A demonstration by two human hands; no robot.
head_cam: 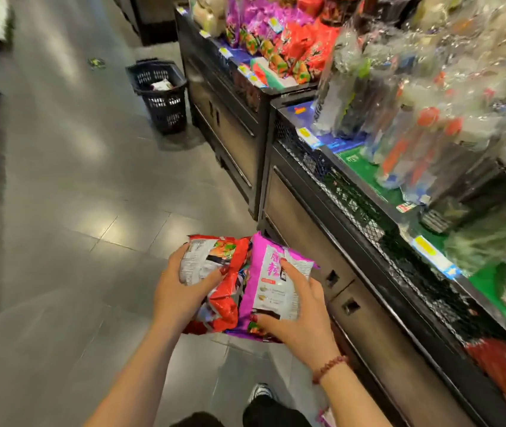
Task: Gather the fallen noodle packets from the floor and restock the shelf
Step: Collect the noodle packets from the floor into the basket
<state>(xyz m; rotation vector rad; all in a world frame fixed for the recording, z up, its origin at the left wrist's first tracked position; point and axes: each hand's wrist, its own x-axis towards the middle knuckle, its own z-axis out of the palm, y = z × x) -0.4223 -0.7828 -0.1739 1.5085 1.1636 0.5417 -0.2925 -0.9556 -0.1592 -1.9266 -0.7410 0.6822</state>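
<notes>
I hold a bundle of noodle packets in front of me, above the grey floor. My left hand grips a red packet with a white printed back. My right hand grips a purple packet, thumb under its lower edge and fingers on its face. More red and purple packets sit underneath, partly hidden. The black shelf with a mesh front rail runs along my right, stocked with packets in clear wrap, and red and purple packets farther back.
A black shopping basket stands on the floor by the shelf's far section. A small green scrap lies on the tiles beyond it. Dark racks edge the left side. My shoe shows at the bottom.
</notes>
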